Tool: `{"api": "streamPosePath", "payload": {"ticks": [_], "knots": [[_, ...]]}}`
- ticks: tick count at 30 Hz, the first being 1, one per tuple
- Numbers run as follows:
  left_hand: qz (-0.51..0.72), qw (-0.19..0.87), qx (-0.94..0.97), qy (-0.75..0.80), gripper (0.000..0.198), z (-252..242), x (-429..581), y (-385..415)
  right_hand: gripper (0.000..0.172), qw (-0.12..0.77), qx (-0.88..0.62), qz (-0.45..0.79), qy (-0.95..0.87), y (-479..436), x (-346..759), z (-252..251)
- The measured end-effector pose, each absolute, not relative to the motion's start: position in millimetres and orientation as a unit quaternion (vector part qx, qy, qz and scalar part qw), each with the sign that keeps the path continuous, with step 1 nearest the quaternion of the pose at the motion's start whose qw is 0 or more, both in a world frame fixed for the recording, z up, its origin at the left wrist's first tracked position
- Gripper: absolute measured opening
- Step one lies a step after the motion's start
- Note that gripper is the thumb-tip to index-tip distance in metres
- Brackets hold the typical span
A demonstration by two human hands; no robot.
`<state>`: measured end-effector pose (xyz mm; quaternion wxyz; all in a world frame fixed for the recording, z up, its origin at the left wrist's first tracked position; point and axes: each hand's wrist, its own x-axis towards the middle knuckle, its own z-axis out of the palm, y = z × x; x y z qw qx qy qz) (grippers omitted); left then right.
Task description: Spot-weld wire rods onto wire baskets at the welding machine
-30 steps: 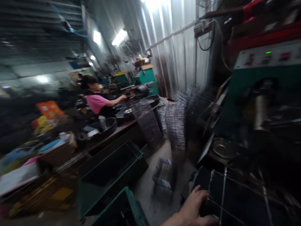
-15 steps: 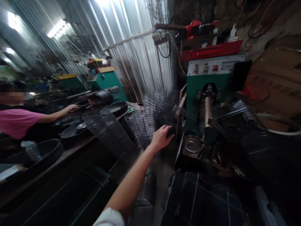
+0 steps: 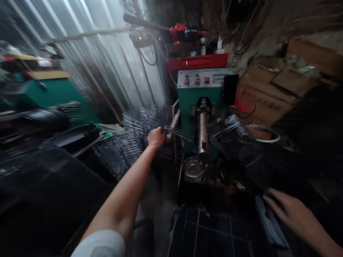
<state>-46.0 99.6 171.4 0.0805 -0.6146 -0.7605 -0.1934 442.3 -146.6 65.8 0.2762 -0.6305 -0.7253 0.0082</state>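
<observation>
My left hand (image 3: pixel 155 137) is stretched far forward and closed on a wire rack (image 3: pixel 177 132) at the edge of a stack of wire racks (image 3: pixel 144 119) beside the green machine (image 3: pixel 203 94). My right hand (image 3: pixel 292 212) hovers low at the right with its fingers spread, holding nothing, blurred by motion. A metal shaft (image 3: pixel 203 134) juts from the machine's front over a small steel bowl (image 3: pixel 192 167). A wire grid (image 3: pixel 203 232) lies on dark cloth just below me.
More wire racks (image 3: pixel 227 130) lean to the machine's right. Cardboard boxes (image 3: pixel 268 92) are piled at the back right. A second green machine (image 3: pixel 45 91) and black pans (image 3: pixel 77 132) stand on the left. Corrugated metal wall (image 3: pixel 107 64) runs behind.
The view has swung right, away from the person in pink. My left hand reached forward and closed on a wire rack. My right hand has come into view at the lower right.
</observation>
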Motion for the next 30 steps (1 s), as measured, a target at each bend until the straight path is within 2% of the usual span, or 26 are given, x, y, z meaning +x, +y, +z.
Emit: {"api": "streamPosePath", "payload": {"ticks": [8, 11, 14, 16, 21, 27, 30], "knots": [[-0.169, 0.067, -0.644, -0.743, 0.028, 194, -53, 139, 0.031, 0.293, -0.62, -0.174, -0.707, -22, 441, 148], [-0.153, 0.09, -0.665, -0.726, 0.028, 204, -51, 135, 0.029, 0.208, -0.666, -0.211, -0.685, 13, 439, 165], [-0.133, 0.133, -0.69, -0.699, 0.029, 208, -50, 120, 0.026, 0.099, -0.717, -0.182, -0.666, 36, 445, 161], [-0.127, 0.152, -0.699, -0.687, 0.03, 208, -50, 106, 0.025, 0.062, -0.736, -0.149, -0.658, 44, 451, 149], [-0.112, 0.177, -0.709, -0.674, 0.03, 205, -52, 75, 0.027, 0.091, -0.736, -0.15, -0.654, 37, 459, 137], [-0.155, 0.19, -0.717, -0.653, 0.027, 199, -48, 55, 0.029, 0.16, -0.698, -0.233, -0.658, 22, 438, 187], [-0.18, 0.177, -0.718, -0.648, 0.026, 198, -43, 38, 0.031, 0.131, -0.644, -0.236, -0.715, 11, 427, 197]]}}
